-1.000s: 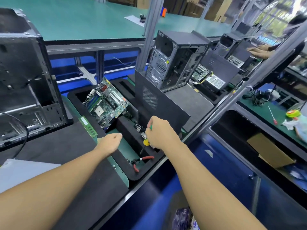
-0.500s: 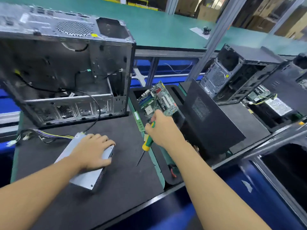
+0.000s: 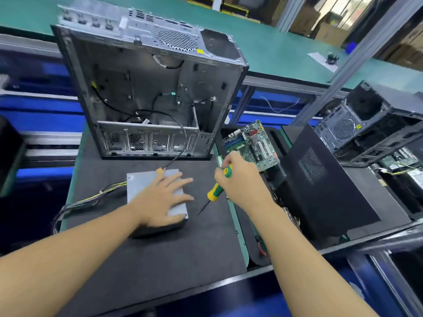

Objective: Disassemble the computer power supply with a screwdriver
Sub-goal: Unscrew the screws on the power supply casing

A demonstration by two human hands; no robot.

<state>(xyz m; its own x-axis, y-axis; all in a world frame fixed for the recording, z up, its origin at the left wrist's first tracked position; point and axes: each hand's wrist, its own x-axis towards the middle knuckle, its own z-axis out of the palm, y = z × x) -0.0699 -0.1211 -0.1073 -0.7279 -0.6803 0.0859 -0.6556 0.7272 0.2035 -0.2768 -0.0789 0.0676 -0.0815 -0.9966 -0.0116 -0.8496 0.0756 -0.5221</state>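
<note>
Left hand flat, fingers spread, pressing the power supply on the table, 6 o'clock of the open case. Right hand grips the screwdriver at its 3 o'clock. Risk: tip slips off a screw, or the unit skids under light pressure.

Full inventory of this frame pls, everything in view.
mat: 1, black, foreground
power supply: 1, silver, flat on the mat
cable bundle: 1, yellow and dark, left of the power supply
screwdriver: 1, green and yellow handle, above the mat, right of the power supply
open case: 1, silver, upright behind the power supply
motherboard: 1, green, right of the open case
side panel: 1, black, right of the motherboard
second case: 1, dark grey, far right
left hand: 1, flat on the power supply
right hand: 1, grips the screwdriver
</note>
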